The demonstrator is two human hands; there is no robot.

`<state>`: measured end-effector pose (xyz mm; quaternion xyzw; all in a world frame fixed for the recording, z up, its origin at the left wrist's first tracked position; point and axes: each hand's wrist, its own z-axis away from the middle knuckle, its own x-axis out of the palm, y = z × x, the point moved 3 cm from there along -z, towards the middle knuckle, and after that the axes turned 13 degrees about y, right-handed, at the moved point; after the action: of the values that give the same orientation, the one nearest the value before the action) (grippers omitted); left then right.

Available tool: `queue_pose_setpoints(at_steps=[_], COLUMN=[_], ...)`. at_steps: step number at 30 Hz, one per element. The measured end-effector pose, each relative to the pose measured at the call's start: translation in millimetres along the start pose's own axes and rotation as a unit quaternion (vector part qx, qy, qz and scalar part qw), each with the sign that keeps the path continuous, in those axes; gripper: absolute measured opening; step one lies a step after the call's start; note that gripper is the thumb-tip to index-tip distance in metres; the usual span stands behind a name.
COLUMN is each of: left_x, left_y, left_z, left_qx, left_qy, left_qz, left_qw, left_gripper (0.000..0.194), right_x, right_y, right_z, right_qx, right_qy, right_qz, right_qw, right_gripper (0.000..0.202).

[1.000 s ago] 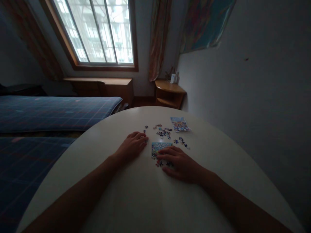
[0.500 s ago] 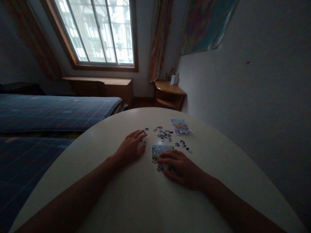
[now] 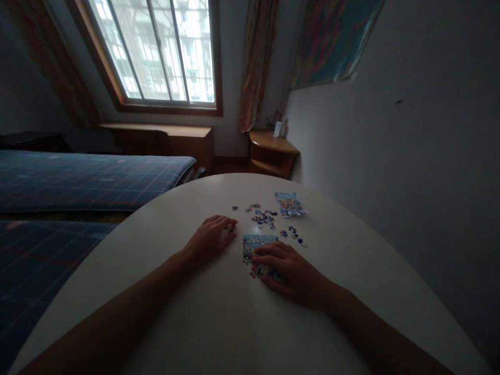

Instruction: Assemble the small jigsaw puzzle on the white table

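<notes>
A partly assembled jigsaw puzzle lies on the white table, with a blue top and lettering. My right hand rests over its right side, fingers spread and laid on it, hiding much of the lower part. Loose pieces show at the puzzle's lower edge, beside the right thumb. To the left, my left hand sits on the table with its fingers curved over a few puzzle pieces. A gap shows between that thumb and the fingers, and the pieces are partly hidden there.
Beyond the puzzle lies a cluster of loose pieces, with more pieces to its right. A single piece is above my left hand. A printed picture packet lies farther back. A plaid mattress stands left of the round table.
My left hand's fingers have drawn in and down a little, curving over the pieces beside them. The piece farther up is now uncovered. My right hand stays on the puzzle.
</notes>
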<state>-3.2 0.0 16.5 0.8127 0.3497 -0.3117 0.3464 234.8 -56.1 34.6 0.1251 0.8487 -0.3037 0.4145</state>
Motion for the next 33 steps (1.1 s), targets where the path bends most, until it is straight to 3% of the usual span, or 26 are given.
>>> queue_pose_setpoints(at_steps=[5,12,23,33], left_x=[0.5,-0.8,3.4,5.4], left_y=[2.1,1.3,-3.3,4.8], left_z=[1.6,1.1,1.2,-3.3], left_qx=[0.018,-0.032,0.001,0.059], left_qy=[-0.010,0.003,-0.012,-0.016], left_qz=[0.018,-0.004,0.038,-0.028], left_qw=[1.000,0.999,0.999,0.998], left_gripper=[0.028,0.025,0.021,0.034], right_x=[1.1,0.2,2.0,3.2], right_y=[0.8,-0.3,1.9,1.7], right_z=[0.0,-0.8,0.9,0.0], right_qx=[0.007,0.003,0.009,0.008], right_qy=[-0.006,-0.009,-0.008,0.002], right_qz=[0.003,-0.002,-0.007,-0.011], right_qw=[1.000,1.000,1.000,1.000], right_gripper=[0.035,0.035,0.036,0.035])
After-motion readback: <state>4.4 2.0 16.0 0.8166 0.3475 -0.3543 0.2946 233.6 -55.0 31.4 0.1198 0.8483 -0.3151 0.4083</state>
